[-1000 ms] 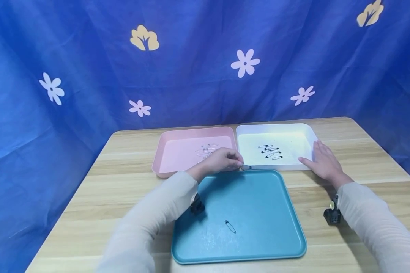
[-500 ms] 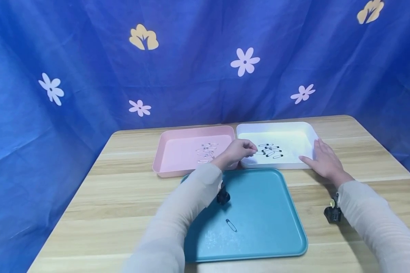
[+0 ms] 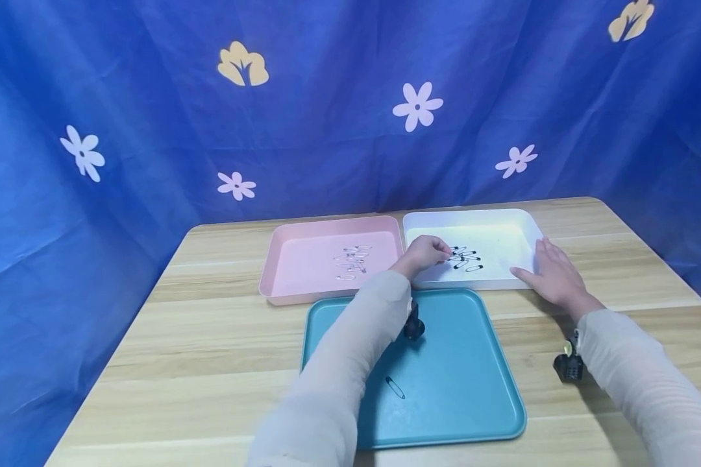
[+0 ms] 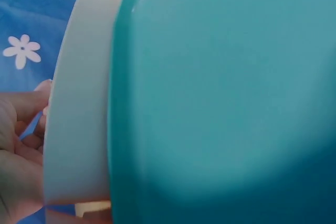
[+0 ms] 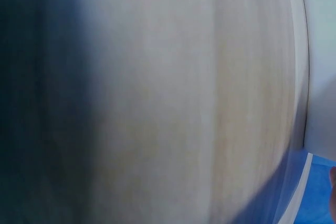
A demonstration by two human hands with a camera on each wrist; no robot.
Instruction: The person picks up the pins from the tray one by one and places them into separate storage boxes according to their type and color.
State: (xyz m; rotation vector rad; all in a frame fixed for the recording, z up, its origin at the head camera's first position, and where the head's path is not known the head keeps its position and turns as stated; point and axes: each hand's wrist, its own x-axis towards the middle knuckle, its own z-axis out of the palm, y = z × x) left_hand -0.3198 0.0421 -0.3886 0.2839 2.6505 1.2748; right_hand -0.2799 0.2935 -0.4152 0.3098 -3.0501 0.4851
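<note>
My left hand [image 3: 429, 251] reaches over the near left part of the white tray [image 3: 502, 283]. Its thumb and fingertips pinch a safety pin, mostly covered by the fingers, at the left side of several black-headed safety pins [image 3: 461, 259]. In the left wrist view the hand [image 4: 18, 150] is partly hidden behind the tray wall. My right hand [image 3: 555, 275] rests with spread fingers on the right side of the white tray. One dark safety pin [image 3: 394, 388] lies on the teal tray [image 3: 455, 389].
To the left of the white tray stands a pink tray [image 3: 292, 259] with several silver safety pins [image 3: 353, 258]. All trays are on a wooden table [image 3: 210, 344]. A blue curtain [image 3: 327, 130] with flower shapes hangs behind.
My left hand has moved right and slightly away, from the gap by the pink tray to over the white tray's pins, with a safety pin in its fingers. My right hand has stayed put.
</note>
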